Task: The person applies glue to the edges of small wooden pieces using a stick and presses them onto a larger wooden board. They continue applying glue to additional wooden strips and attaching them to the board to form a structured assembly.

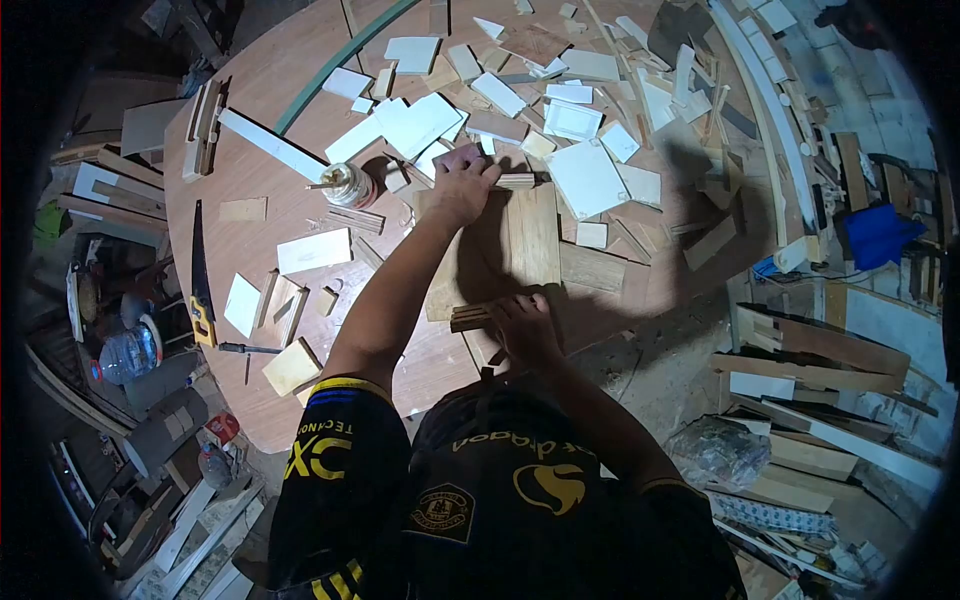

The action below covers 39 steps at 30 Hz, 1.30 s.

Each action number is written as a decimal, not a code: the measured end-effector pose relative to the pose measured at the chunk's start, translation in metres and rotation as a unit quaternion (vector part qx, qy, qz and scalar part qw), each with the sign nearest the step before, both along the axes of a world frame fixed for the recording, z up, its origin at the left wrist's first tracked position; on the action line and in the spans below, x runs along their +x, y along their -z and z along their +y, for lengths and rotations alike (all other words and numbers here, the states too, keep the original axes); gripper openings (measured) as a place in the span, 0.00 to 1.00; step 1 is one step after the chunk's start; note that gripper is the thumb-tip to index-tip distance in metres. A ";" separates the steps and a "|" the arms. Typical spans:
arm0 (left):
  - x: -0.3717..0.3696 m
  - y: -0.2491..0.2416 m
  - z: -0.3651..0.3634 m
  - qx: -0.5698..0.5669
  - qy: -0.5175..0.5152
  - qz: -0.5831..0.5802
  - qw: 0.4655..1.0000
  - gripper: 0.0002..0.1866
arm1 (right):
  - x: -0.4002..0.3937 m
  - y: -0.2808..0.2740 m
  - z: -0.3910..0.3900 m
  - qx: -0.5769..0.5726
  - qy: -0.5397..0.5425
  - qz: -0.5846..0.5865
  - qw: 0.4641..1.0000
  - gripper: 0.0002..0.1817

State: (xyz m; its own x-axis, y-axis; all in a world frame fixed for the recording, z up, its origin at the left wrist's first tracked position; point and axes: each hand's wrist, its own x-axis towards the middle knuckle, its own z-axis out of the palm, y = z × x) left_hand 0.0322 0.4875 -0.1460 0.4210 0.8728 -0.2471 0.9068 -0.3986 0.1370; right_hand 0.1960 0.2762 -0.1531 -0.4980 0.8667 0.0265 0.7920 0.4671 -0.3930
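Jersey (pixel 470 575), short-sleeved, black. Left sleeve (pixel 375 440): yellow and blue bands (pixel 350 387) at the cuff, large yellow lettering (pixel 318 458), smaller pale lettering. Left shoulder: parallel yellow stripes (pixel 345 583). Chest: pale wording (pixel 490 438), partly legible as "dragon"; curled golden-yellow emblem (pixel 558 489); shield-shaped crest (pixel 441 513), dull gold outline. Right sleeve (pixel 685 525): black, shadowed. Left hand (pixel 465 188), right hand (pixel 527 327): bare.

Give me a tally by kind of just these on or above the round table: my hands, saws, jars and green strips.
Hands: 2, the left hand and the right hand
Saws: 1, the yellow-handled saw
Jars: 1, the jar left of the left forearm
Green strips: 1, the long green strip near the far edge
Total: 5
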 end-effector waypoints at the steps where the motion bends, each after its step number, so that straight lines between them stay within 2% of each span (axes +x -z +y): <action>1: -0.001 0.001 -0.001 0.008 0.002 -0.002 1.000 0.23 | -0.001 -0.001 0.000 -0.012 0.004 -0.001 1.000 0.18; 8: -0.002 0.003 -0.004 0.033 0.013 -0.005 0.999 0.23 | -0.001 0.000 0.006 0.007 0.006 0.027 1.000 0.18; 11: -0.001 0.002 -0.005 0.029 0.009 -0.003 1.000 0.23 | -0.001 0.000 0.007 0.052 0.001 0.032 0.998 0.13; 24: -0.002 0.014 -0.003 0.051 0.002 -0.013 0.999 0.23 | 0.000 0.000 0.003 0.029 -0.009 0.003 1.000 0.14; 27: -0.010 0.011 -0.009 0.057 -0.011 -0.043 0.997 0.24 | 0.010 -0.003 0.002 0.022 -0.017 0.046 0.999 0.16; 29: -0.019 0.011 -0.028 0.026 -0.133 -0.156 0.978 0.23 | 0.019 -0.015 -0.005 -0.004 0.015 0.113 0.993 0.21; 30: -0.026 0.004 -0.041 0.026 -0.133 -0.154 0.979 0.23 | 0.025 -0.006 -0.010 0.029 0.029 0.166 0.985 0.19; 31: -0.034 -0.007 -0.057 -0.004 -0.179 -0.250 0.952 0.22 | 0.035 0.001 -0.017 0.028 0.028 0.168 0.985 0.19; 32: -0.043 -0.013 -0.076 -0.034 -0.223 -0.342 0.912 0.21 | 0.046 0.006 -0.026 -0.288 0.241 0.410 0.831 0.18; 33: -0.052 -0.010 -0.097 -0.105 -0.290 -0.418 0.854 0.19 | 0.058 0.014 -0.037 -0.540 0.400 0.557 0.489 0.17; 34: -0.060 -0.005 -0.119 -0.173 -0.352 -0.487 0.780 0.17 | 0.074 0.032 -0.051 -0.544 0.397 0.555 0.488 0.17; 35: -0.066 -0.004 -0.139 -0.218 -0.373 -0.556 0.710 0.16 | 0.092 0.057 -0.068 -0.435 0.345 0.489 0.673 0.16; 36: -0.074 0.018 -0.162 -0.207 -0.397 -0.556 0.701 0.12 | 0.100 0.071 -0.078 -0.303 0.273 0.397 0.822 0.16; 37: -0.077 -0.006 -0.180 -0.302 -0.429 -0.602 0.602 0.08 | 0.097 0.050 -0.074 -0.307 0.269 0.397 0.822 0.16; 38: -0.080 -0.015 -0.196 -0.291 -0.450 -0.571 0.622 0.06 | 0.098 0.027 -0.070 -0.334 0.327 0.484 0.740 0.18; 39: -0.081 0.012 -0.233 -0.209 -0.513 -0.610 0.567 0.08 | 0.096 0.004 -0.063 -0.357 0.377 0.560 0.646 0.22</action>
